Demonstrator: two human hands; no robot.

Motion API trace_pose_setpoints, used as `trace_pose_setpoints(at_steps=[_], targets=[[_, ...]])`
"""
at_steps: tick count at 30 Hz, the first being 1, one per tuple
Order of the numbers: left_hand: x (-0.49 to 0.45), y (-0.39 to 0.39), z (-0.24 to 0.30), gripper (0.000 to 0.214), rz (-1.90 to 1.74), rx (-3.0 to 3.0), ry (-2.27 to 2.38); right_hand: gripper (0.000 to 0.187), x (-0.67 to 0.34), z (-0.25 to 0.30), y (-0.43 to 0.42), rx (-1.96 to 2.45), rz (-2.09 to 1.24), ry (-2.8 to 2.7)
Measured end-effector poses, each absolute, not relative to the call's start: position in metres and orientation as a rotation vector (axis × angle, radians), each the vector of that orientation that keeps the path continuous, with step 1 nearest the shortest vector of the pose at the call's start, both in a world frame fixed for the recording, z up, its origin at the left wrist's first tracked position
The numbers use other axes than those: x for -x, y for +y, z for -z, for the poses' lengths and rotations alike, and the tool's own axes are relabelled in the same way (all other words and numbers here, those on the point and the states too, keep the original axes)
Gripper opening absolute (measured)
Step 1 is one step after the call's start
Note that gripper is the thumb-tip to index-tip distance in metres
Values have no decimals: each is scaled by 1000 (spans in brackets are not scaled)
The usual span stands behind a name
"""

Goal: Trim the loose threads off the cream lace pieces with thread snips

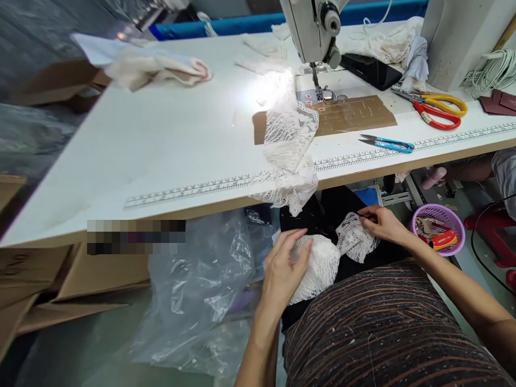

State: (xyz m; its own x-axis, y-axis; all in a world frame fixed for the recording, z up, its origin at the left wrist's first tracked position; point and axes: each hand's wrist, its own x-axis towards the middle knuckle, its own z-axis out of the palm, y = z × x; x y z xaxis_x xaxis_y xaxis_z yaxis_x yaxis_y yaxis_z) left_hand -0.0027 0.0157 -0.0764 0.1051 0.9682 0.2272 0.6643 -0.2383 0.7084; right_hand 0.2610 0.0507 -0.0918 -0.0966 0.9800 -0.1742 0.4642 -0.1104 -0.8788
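A bunch of white lace [320, 260] lies in my lap below the table edge. My left hand [284, 269] curls round its left side, fingers closed on the lace. My right hand [382, 223] pinches the lace's right end between thumb and fingers. More of the same lace [288, 145] hangs from the sewing machine [316, 29] over the front edge of the white table [161, 145] down toward my lap.
Blue thread snips [389, 143] and red-and-yellow scissors [437, 107] lie right of the needle on the table. A cream fabric bundle [155, 67] sits far left. A clear plastic bag [197, 290] and cardboard boxes [80, 277] stand under the table; a purple basket [439, 226] is at right.
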Motion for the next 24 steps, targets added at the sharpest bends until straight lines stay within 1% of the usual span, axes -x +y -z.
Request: trace_pose_setpoints(at_steps=[3, 5, 10, 13, 16, 20, 24], targets=[[-28, 33, 75, 17, -809, -1962, 1354, 12, -262, 102, 46, 1690, -1111, -1634], [-45, 44, 78, 17, -705, -1973, 1268, 6, -264, 107, 46, 1698, -1139, -1620], [-75, 62, 91, 25, -354, -1993, 1290, 17, -275, 117, 46, 1684, -1256, -1501], [-88, 65, 97, 28, -235, -1983, 1346, 20, -278, 123, 46, 1671, -1283, -1416], [-93, 65, 99, 30, -213, -1939, 1386, 20, -278, 126, 46, 1641, -1311, -1367], [-83, 61, 97, 15, -343, -1857, 1349, 20, -278, 130, 48, 1626, -1338, -1320], [-69, 58, 96, 12, -457, -1770, 1280, 21, -282, 135, 52, 1644, -1327, -1282]])
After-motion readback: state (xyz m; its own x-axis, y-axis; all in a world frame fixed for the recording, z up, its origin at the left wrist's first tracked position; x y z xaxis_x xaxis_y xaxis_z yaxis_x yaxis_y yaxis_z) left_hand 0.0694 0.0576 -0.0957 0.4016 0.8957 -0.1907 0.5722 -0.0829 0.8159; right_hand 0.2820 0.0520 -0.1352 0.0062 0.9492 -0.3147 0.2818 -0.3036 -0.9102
